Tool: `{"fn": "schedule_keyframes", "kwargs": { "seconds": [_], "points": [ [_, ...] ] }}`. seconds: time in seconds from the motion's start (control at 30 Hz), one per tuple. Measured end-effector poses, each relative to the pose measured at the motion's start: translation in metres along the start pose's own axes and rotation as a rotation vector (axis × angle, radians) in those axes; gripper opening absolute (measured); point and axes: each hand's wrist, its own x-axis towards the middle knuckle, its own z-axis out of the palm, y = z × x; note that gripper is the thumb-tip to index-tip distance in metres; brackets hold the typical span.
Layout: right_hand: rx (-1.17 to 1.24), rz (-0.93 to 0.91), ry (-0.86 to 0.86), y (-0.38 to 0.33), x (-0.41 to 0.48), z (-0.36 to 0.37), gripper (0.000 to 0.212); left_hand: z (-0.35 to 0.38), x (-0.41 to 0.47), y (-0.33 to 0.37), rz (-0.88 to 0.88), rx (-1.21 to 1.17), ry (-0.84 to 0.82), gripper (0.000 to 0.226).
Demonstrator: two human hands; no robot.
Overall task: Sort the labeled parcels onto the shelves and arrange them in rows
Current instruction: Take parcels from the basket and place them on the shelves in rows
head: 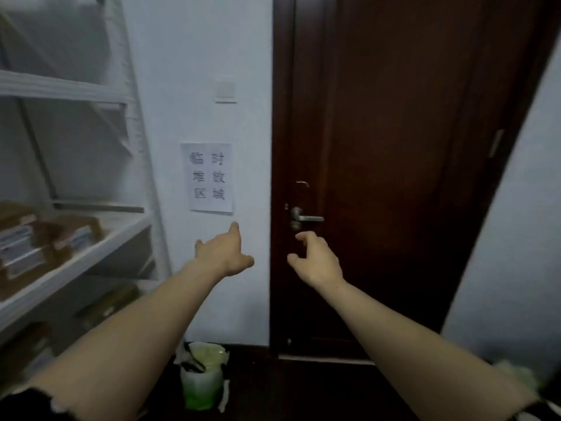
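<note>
Both my arms stretch forward at chest height and hold nothing. My left hand (224, 253) is in front of the white wall, fingers loosely extended. My right hand (314, 259) hovers just below the door handle (305, 218), fingers loosely curled around nothing and not touching it. Several brown labeled parcels (45, 241) lie in a row on a white shelf (100, 253) at the left, blurred. More brown parcels (109, 305) sit on the shelf below.
A dark wooden door (394, 147) fills the centre right, closed. A paper sign (209, 177) and a light switch (225, 89) are on the wall. A green and white bag (203, 375) stands on the dark floor. The white shelving unit's upright (142, 165) borders the left.
</note>
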Motion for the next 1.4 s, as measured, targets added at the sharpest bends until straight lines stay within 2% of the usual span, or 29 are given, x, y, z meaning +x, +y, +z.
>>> {"fn": "schedule_keyframes", "kwargs": {
  "seconds": [0.23, 0.43, 0.53, 0.77, 0.93, 1.07, 1.2, 1.4],
  "points": [
    [-0.073, 0.350, 0.181, 0.195, -0.148, -0.174, 0.051, 0.097, -0.083, 0.244, 0.405, -0.077, -0.207, 0.092],
    [-0.078, 0.625, 0.356, 0.315, -0.287, -0.295, 0.050, 0.157, -0.190, 0.411, 0.675, -0.035, -0.330, 0.090],
    [-0.037, 0.719, 0.440, 0.352, -0.332, -0.329, 0.049, 0.180, -0.224, 0.472, 0.760, -0.008, -0.355, 0.088],
    [0.015, 0.877, 0.524, 0.438, -0.393, -0.376, 0.049, 0.229, -0.268, 0.601, 0.961, -0.025, -0.450, 0.068],
    [0.036, 1.010, 0.590, 0.511, -0.395, -0.408, 0.051, 0.278, -0.268, 0.693, 1.156, -0.030, -0.475, 0.037],
    [0.044, 1.080, 0.587, 0.563, -0.368, -0.435, 0.049, 0.336, -0.243, 0.766, 1.273, -0.003, -0.548, 0.043],
    [0.038, 1.063, 0.548, 0.620, -0.345, -0.453, 0.048, 0.377, -0.226, 0.825, 1.352, 0.109, -0.579, 0.062],
    [0.099, 1.138, 0.470, 0.679, -0.346, -0.455, 0.038, 0.424, -0.223, 0.878, 1.448, 0.466, -0.630, 0.092]
  ]
}}
